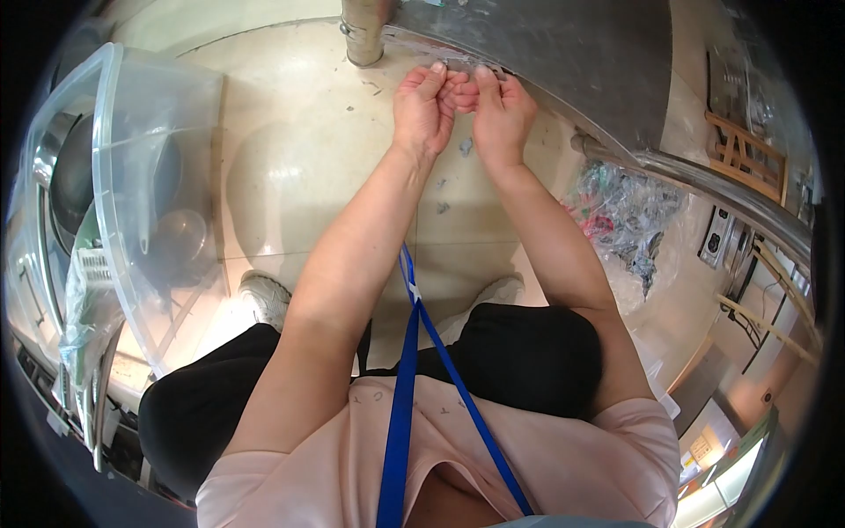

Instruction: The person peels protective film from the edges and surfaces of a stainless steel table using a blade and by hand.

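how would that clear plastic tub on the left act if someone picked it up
The tub is probably heavier than an empty one, since a dark pan and other kitchenware sit in it. Its smooth, shiny walls may feel slippery. The contents look loosely piled, so they could shift if it tilts.

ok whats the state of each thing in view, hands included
left hand: fingers curled, grip unclear
right hand: fingers curled, grip unclear
dark panel: scuffed along its edge
clear bin: holding cookware
clear plastic: crumpled, heaped
blue lanyard: hanging down
floor: littered with grey scraps
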Tool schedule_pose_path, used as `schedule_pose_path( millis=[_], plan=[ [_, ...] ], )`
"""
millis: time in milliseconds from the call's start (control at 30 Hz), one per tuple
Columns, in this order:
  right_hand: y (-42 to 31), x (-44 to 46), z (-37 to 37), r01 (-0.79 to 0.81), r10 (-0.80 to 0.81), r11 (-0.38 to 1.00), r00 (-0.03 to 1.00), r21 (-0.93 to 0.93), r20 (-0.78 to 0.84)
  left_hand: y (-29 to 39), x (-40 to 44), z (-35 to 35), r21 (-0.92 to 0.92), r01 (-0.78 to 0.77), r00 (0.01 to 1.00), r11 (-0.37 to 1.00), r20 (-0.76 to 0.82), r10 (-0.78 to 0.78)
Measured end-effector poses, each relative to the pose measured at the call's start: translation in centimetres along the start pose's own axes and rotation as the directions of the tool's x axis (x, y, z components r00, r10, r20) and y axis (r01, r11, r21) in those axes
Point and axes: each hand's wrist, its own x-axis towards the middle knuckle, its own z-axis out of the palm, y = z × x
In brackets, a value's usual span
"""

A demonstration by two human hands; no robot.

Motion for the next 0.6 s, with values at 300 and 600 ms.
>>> schedule_pose_path(
  millis=[300, 600],
  plan=[
    [-0.2, -0.2, -1.3, 0.155, -0.138, 0.932, 0.988, -0.326, 0.075, -0.2, -0.4, -0.8, -0.141, 0.154, 0.972, 0.978, 0.197, -0.125],
    [1.6, -0.1, -1.4, -0.298, 0.24, 0.852, 0.953, 0.43, 0.184, 0.4, -0.6, 0.8, 0.267, -0.151, 0.984, 0.952, -0.054, 0.171]
  ],
)
